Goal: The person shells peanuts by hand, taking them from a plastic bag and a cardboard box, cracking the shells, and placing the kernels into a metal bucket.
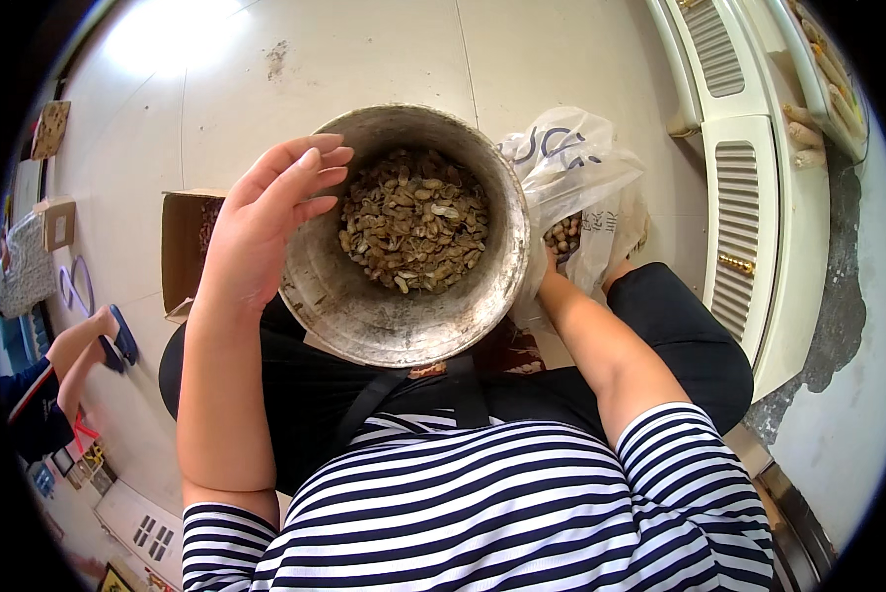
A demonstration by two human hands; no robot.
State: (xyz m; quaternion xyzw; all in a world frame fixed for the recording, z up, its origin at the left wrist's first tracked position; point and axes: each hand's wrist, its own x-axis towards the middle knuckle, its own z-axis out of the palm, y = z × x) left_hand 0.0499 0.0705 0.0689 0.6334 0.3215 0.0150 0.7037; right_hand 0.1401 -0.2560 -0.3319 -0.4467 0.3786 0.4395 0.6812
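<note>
A worn metal pot (pixel 413 337) stands tilted between my knees, with a heap of unshelled peanuts (pixel 417 222) at its bottom. My left hand (pixel 284 185) is raised over the pot's left rim, fingers slightly bent and nothing visible in them. To the right of the pot, my right hand (pixel 551 260) reaches into a translucent plastic bag (pixel 580 166) that bears dark print. The bag's film and my wrist hide most of its fingers. Small roundish tan pieces (pixel 563 235), perhaps nuts, show through the bag's opening beside it.
Left of the pot is an open cardboard box (pixel 180 251) with small reddish pieces inside, partly behind my forearm. A white cabinet (pixel 735 222) flanks the right side, with corn cobs (pixel 805 137) on it. Another person's legs (pixel 80 344) show at far left on the tiled floor (pixel 369 52).
</note>
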